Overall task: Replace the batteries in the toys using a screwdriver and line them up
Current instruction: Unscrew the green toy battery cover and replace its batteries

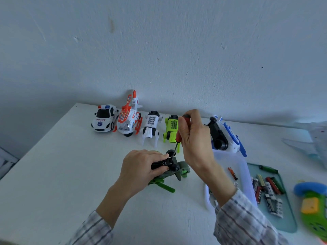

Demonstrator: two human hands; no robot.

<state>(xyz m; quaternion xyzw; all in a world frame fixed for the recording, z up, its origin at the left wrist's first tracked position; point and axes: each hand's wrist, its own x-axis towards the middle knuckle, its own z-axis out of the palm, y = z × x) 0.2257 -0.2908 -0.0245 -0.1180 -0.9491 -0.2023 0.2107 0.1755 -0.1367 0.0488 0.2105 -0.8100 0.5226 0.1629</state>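
A dark green toy helicopter point(178, 171) lies upside down on the white table point(62, 174), its black underside facing up. My left hand point(141, 167) grips its body. My right hand point(192, 137) holds a red-handled screwdriver point(178, 135) upright, with the tip down on the black underside. Along the wall stand a police car point(104, 118), an orange and white helicopter point(128, 117), a white robot dog point(151, 125) and a lime green robot dog point(170, 128).
A blue and white toy plane point(224, 135) lies on its side at the right. A white tray point(230, 161) holds one battery point(232, 173). Several batteries point(267, 193) and a green screwdriver point(268, 169) lie on a teal tray point(288, 225). A green and blue toy point(313, 206) sits far right.
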